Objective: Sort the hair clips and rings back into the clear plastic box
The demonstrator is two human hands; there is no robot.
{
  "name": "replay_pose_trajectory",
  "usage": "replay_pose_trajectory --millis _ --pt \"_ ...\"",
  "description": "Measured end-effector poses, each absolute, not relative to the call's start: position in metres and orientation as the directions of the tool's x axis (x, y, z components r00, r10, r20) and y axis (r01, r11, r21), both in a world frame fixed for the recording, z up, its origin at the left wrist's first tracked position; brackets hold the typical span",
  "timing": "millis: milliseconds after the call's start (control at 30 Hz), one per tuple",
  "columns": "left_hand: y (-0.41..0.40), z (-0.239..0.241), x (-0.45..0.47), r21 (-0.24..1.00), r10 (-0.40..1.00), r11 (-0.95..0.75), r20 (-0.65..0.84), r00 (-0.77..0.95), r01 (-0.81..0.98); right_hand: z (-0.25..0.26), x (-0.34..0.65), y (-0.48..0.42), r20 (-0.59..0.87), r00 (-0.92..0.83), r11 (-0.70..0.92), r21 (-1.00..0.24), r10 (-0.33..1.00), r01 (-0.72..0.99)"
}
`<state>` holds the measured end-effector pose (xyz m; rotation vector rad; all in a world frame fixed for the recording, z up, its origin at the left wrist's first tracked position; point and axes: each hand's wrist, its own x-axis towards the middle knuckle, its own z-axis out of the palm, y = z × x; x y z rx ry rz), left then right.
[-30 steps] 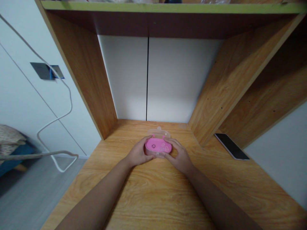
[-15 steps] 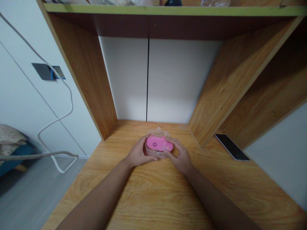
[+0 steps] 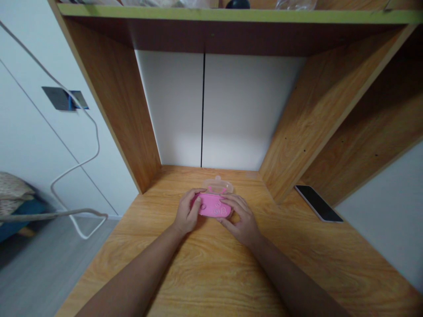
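Observation:
A small pink case [image 3: 213,206] with embossed marks lies between my two hands near the middle of the wooden desk [image 3: 211,268]. Behind it a clear plastic lid [image 3: 218,185] stands up, joined at the case's far edge. My left hand [image 3: 188,211] grips the case's left end with the thumb pressed on top. My right hand [image 3: 237,216] holds the right end, fingers curled over the top edge. The underside of the case is hidden by my fingers.
A dark phone [image 3: 317,202] lies on the desk to the right, past a wooden divider [image 3: 310,114]. A white cable [image 3: 82,163] hangs from a wall socket [image 3: 64,97] at the left. A shelf [image 3: 231,13] with objects runs overhead.
The pink case has tilted toward me and slid slightly nearer. My left thumb has moved onto its top, and both hands have shifted closer together around it.

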<state>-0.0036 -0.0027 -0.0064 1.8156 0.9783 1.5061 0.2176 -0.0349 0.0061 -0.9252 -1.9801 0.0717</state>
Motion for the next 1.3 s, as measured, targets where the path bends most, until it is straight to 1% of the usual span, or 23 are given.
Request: replay_pose_trajectory --millis 67,133,267,400,500,567,667,767,967,1133,1300 --pt "0.0 -0.008 -0.003 0.881 0.881 -0.473 0.472 0.03 0.027 0.007 0.217 -0.035 0.714 -0.327 0.729 -0.367 0.619 0.578" --pt "0.005 -0.008 -0.006 0.902 0.904 -0.426 0.427 0.004 -0.069 0.008 0.218 -0.035 0.709 -0.348 0.736 -0.353 0.613 0.577" --pt "0.019 -0.005 -0.02 0.917 0.93 -0.361 0.367 0.004 -0.172 0.009 0.223 -0.034 0.705 -0.345 0.738 -0.374 0.62 0.562" --pt "0.038 -0.005 -0.041 0.925 0.961 -0.271 0.275 -0.023 -0.267 0.007 0.228 -0.031 0.717 -0.286 0.718 -0.413 0.635 0.559" --pt "0.05 -0.007 -0.059 0.931 0.976 -0.214 0.213 -0.037 -0.297 0.006 0.231 -0.029 0.721 -0.242 0.7 -0.442 0.649 0.561" --pt "0.054 -0.007 -0.07 0.94 0.983 -0.18 0.184 -0.016 -0.29 0.007 0.232 -0.028 0.713 -0.222 0.683 -0.46 0.665 0.567" --pt "0.055 -0.003 -0.085 0.961 0.986 -0.138 0.156 0.058 -0.239 0.008 0.232 -0.028 0.708 -0.205 0.669 -0.472 0.675 0.574" --pt "0.051 0.003 -0.093 0.972 0.981 -0.142 0.163 0.101 -0.185 0.009 0.232 -0.028 0.711 -0.196 0.663 -0.469 0.675 0.584" --pt "0.047 0.014 -0.093 0.968 0.966 -0.235 0.243 0.088 -0.086 0.008 0.231 -0.026 0.711 -0.198 0.663 -0.466 0.675 0.585" --pt "0.045 0.022 -0.09 0.938 0.937 -0.347 0.346 0.048 0.006 0.006 0.232 -0.024 0.711 -0.19 0.653 -0.461 0.677 0.601" --pt "0.036 0.03 -0.082 0.9 0.907 -0.42 0.418 0.043 0.113 0.007 0.231 -0.024 0.71 -0.184 0.646 -0.46 0.679 0.609"
